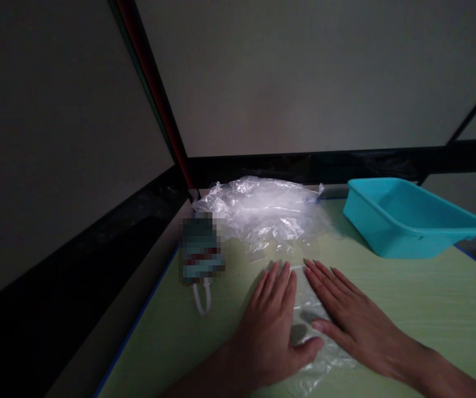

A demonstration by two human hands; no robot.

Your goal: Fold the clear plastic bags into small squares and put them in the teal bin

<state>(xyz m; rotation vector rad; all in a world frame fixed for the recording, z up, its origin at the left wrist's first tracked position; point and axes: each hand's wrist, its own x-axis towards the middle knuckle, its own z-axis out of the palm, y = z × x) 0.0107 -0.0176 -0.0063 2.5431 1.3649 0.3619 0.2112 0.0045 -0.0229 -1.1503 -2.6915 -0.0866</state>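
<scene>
A clear plastic bag [304, 301] lies flat on the light green tabletop [420, 309], partly under both palms. My left hand [273, 326] rests on its left side, fingers stretched forward and thumb pointing right. On the right side my right hand [345, 315] lies flat, with its fingers angled forward and left. Neither hand grips anything. The bag's near end looks wrinkled and spreads toward the front. Just beyond the fingertips sits a crumpled heap of clear plastic bags [262, 213].
A turquoise plastic basin [403, 235] stands at the back right. At the back left lies a blurred-out greenish item [202, 249] with a white loop [202, 301]. Pale wall panels [304, 77] rise behind the table, and another wall borders its left side.
</scene>
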